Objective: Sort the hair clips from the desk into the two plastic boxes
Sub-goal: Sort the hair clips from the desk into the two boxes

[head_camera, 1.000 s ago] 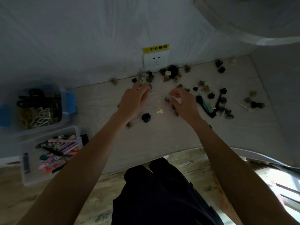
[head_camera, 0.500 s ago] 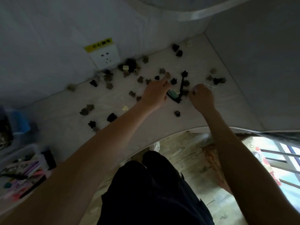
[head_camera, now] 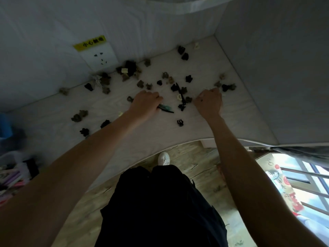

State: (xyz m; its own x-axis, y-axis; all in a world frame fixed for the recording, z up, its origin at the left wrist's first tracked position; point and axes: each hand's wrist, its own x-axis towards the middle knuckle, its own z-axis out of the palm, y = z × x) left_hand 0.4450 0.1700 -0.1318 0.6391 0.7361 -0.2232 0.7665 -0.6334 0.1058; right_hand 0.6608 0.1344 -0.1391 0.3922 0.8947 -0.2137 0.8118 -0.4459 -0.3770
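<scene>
a white wall socket (head_camera: 99,57) under a yellow label (head_camera: 90,42); a white shoe (head_camera: 163,158) on the wooden floor (head_camera: 201,168).

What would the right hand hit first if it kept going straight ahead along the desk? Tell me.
Probably the small brownish clip just beyond the right hand, then the dark clips slightly further right. Depth is hard to judge, so this is a best guess.

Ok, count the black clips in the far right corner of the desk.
2. The far black clip lies near the back wall; the near black clip sits just in front of it. A cream clip lies to their right. None looks hidden there.
</scene>
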